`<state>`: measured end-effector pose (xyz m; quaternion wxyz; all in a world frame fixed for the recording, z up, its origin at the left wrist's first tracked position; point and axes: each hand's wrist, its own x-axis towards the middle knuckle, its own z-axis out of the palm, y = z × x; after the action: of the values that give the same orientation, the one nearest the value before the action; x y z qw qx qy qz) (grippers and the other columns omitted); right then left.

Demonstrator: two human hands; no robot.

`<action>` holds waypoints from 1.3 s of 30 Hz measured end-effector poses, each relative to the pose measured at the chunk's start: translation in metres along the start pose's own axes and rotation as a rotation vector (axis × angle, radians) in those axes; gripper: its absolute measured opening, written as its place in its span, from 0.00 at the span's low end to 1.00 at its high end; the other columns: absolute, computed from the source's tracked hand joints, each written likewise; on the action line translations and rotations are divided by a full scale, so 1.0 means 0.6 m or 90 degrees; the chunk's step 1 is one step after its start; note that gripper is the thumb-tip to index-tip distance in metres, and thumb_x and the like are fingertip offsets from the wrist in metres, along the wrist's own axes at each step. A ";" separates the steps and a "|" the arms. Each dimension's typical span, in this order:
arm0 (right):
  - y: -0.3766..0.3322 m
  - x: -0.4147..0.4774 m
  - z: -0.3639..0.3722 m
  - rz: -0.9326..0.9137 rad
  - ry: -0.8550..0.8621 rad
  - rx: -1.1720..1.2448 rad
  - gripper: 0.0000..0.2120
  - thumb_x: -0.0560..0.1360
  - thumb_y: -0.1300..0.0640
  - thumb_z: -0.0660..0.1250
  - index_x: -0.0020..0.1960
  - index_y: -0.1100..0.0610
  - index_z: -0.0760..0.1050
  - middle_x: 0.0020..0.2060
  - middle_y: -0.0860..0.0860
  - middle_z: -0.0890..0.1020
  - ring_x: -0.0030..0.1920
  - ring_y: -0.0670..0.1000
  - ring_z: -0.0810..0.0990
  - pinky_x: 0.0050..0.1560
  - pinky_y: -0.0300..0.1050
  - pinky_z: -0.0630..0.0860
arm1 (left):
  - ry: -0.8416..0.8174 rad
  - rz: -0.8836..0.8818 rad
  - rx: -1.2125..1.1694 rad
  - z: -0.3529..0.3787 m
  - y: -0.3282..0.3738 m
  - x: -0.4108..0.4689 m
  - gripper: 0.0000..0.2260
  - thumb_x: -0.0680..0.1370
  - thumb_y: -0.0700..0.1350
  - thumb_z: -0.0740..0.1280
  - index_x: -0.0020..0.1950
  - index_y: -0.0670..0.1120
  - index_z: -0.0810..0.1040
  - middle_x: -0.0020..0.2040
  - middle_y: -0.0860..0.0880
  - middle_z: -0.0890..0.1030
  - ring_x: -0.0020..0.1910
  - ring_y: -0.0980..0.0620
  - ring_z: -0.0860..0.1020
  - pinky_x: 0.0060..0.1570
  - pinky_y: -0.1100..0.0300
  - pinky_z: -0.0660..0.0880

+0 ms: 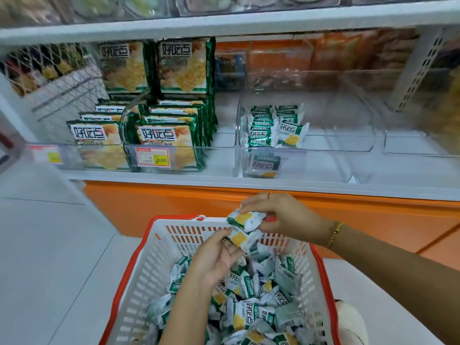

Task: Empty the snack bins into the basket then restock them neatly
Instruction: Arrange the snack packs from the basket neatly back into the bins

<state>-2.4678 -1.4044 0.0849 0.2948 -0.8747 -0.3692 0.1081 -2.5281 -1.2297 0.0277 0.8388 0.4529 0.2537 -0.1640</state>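
1. Here, the right hand (281,217) pinches a small white-and-green snack packet with a yellow picture (245,219) between curled fingertips and thumb, just above the basket's far rim.
2. Slightly nearer and lower, the left hand (216,260) grips a second packet of the same kind (239,239) with its thumb and bent fingers. Whether the two packets touch, I cannot tell.
3. A gold chain bracelet (334,234) circles the right wrist.
4. Beneath both hands sits a white slotted plastic basket with a red rim (146,270), holding a loose heap of matching packets (249,312).
5. Farther off, on the white shelf (224,178), a clear plastic bin (323,143) has a row of stacked packets (263,130) at its left side.
6. Left of that bin, large green biscuit packs (169,138) stand in rows behind a red-and-yellow price tag (153,157).
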 end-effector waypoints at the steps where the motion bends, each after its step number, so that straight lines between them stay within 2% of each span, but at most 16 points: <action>1: -0.005 0.000 0.000 -0.006 -0.007 0.006 0.26 0.72 0.66 0.66 0.64 0.43 0.75 0.67 0.38 0.71 0.56 0.44 0.77 0.52 0.40 0.77 | 0.010 0.017 -0.038 0.004 0.008 -0.005 0.09 0.82 0.42 0.57 0.51 0.38 0.73 0.28 0.43 0.80 0.25 0.50 0.79 0.28 0.58 0.79; 4: -0.027 0.000 -0.015 -0.018 -0.036 0.056 0.28 0.74 0.66 0.61 0.68 0.42 0.71 0.72 0.38 0.65 0.57 0.35 0.74 0.51 0.31 0.73 | 0.015 0.055 -0.124 0.019 0.037 -0.016 0.23 0.81 0.58 0.55 0.61 0.39 0.72 0.46 0.36 0.83 0.42 0.43 0.83 0.33 0.53 0.79; 7: -0.057 0.002 -0.039 -0.020 -0.038 0.221 0.24 0.76 0.59 0.58 0.68 0.39 0.69 0.73 0.38 0.62 0.69 0.34 0.63 0.63 0.30 0.65 | -0.025 0.152 -0.024 0.050 0.062 -0.046 0.18 0.79 0.58 0.57 0.55 0.45 0.75 0.42 0.45 0.85 0.43 0.49 0.84 0.43 0.53 0.79; 9: -0.076 0.008 -0.059 0.011 0.028 0.320 0.18 0.80 0.54 0.61 0.66 0.38 0.70 0.69 0.38 0.69 0.68 0.37 0.67 0.65 0.37 0.69 | -0.030 0.234 0.055 0.073 0.070 -0.064 0.12 0.80 0.51 0.60 0.54 0.45 0.76 0.40 0.49 0.85 0.42 0.53 0.84 0.48 0.55 0.79; 11: -0.086 0.015 -0.086 0.068 0.067 0.341 0.23 0.74 0.47 0.67 0.68 0.38 0.65 0.67 0.40 0.71 0.67 0.40 0.69 0.65 0.43 0.72 | 0.000 0.305 0.106 0.094 0.079 -0.076 0.12 0.79 0.48 0.62 0.57 0.42 0.77 0.43 0.46 0.84 0.44 0.53 0.83 0.46 0.57 0.80; 13: -0.089 0.021 -0.124 0.136 0.021 0.349 0.33 0.68 0.44 0.70 0.70 0.42 0.63 0.63 0.45 0.73 0.64 0.44 0.72 0.63 0.45 0.73 | 0.041 0.398 0.167 0.115 0.095 -0.083 0.08 0.78 0.49 0.65 0.56 0.49 0.77 0.43 0.50 0.84 0.45 0.54 0.83 0.48 0.57 0.80; 16: -0.097 0.025 -0.199 0.171 -0.054 0.339 0.22 0.69 0.50 0.70 0.62 0.51 0.72 0.56 0.54 0.81 0.54 0.52 0.81 0.52 0.41 0.79 | 0.014 0.513 0.245 0.155 0.130 -0.095 0.17 0.72 0.56 0.69 0.58 0.52 0.76 0.48 0.53 0.84 0.50 0.53 0.82 0.57 0.47 0.77; 18: -0.103 0.025 -0.249 0.150 -0.057 0.318 0.14 0.70 0.52 0.69 0.54 0.54 0.76 0.49 0.53 0.84 0.47 0.51 0.82 0.47 0.40 0.80 | -0.037 0.554 0.268 0.189 0.157 -0.094 0.21 0.68 0.56 0.68 0.59 0.51 0.74 0.48 0.54 0.83 0.49 0.55 0.82 0.54 0.52 0.78; 20: -0.094 0.028 -0.292 0.145 -0.025 0.315 0.08 0.74 0.56 0.69 0.53 0.55 0.77 0.46 0.53 0.83 0.44 0.50 0.81 0.47 0.41 0.79 | -0.053 0.588 0.308 0.227 0.184 -0.085 0.18 0.71 0.54 0.68 0.59 0.52 0.72 0.48 0.57 0.81 0.45 0.64 0.80 0.47 0.65 0.78; 23: -0.048 0.039 -0.339 0.213 0.124 0.210 0.11 0.72 0.56 0.71 0.52 0.58 0.77 0.46 0.58 0.83 0.44 0.52 0.80 0.52 0.50 0.78 | -0.012 0.619 0.493 0.272 0.212 -0.042 0.15 0.79 0.52 0.63 0.64 0.52 0.68 0.51 0.61 0.76 0.46 0.70 0.75 0.40 0.78 0.68; 26: 0.014 0.055 -0.352 0.304 0.242 -0.088 0.11 0.68 0.54 0.74 0.46 0.55 0.75 0.42 0.54 0.81 0.42 0.52 0.77 0.40 0.46 0.74 | 0.107 0.623 0.782 0.281 0.208 0.021 0.17 0.81 0.55 0.57 0.62 0.45 0.74 0.54 0.49 0.80 0.50 0.53 0.77 0.43 0.62 0.69; 28: 0.045 0.067 -0.333 0.350 0.193 -0.179 0.11 0.66 0.53 0.74 0.44 0.53 0.74 0.43 0.53 0.80 0.42 0.51 0.75 0.37 0.42 0.70 | 0.163 0.630 0.958 0.271 0.194 0.052 0.19 0.82 0.56 0.54 0.55 0.44 0.77 0.50 0.45 0.80 0.48 0.46 0.78 0.41 0.57 0.69; 31: 0.083 0.093 -0.288 0.374 0.102 -0.196 0.24 0.68 0.51 0.74 0.60 0.58 0.74 0.56 0.54 0.79 0.49 0.53 0.76 0.44 0.38 0.68 | 0.210 0.666 1.144 0.254 0.175 0.069 0.25 0.82 0.58 0.47 0.52 0.44 0.78 0.49 0.46 0.78 0.49 0.46 0.77 0.40 0.57 0.66; 34: 0.113 0.116 -0.257 0.371 0.058 -0.204 0.30 0.68 0.51 0.74 0.66 0.59 0.70 0.62 0.55 0.76 0.58 0.54 0.75 0.49 0.39 0.69 | 0.231 0.733 1.182 0.245 0.170 0.074 0.35 0.77 0.62 0.36 0.50 0.46 0.79 0.45 0.48 0.79 0.46 0.48 0.77 0.38 0.58 0.67; 37: 0.129 0.135 -0.247 0.353 0.039 -0.196 0.32 0.67 0.52 0.75 0.68 0.56 0.69 0.62 0.56 0.74 0.57 0.54 0.74 0.51 0.40 0.69 | 0.244 0.834 1.161 0.231 0.165 0.081 0.28 0.79 0.59 0.46 0.37 0.46 0.80 0.32 0.50 0.78 0.32 0.49 0.78 0.29 0.61 0.70; 39: 0.136 0.143 -0.249 0.341 0.072 -0.213 0.35 0.66 0.54 0.77 0.70 0.54 0.68 0.63 0.57 0.71 0.60 0.56 0.73 0.57 0.42 0.70 | 0.267 0.879 1.152 0.224 0.162 0.092 0.26 0.80 0.57 0.49 0.34 0.47 0.79 0.30 0.50 0.77 0.30 0.49 0.77 0.29 0.62 0.71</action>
<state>-2.2994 -1.4537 0.1588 0.1278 -0.9818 -0.1211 0.0706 -2.3967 -1.2937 0.1236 0.0604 0.9484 -0.1237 0.2857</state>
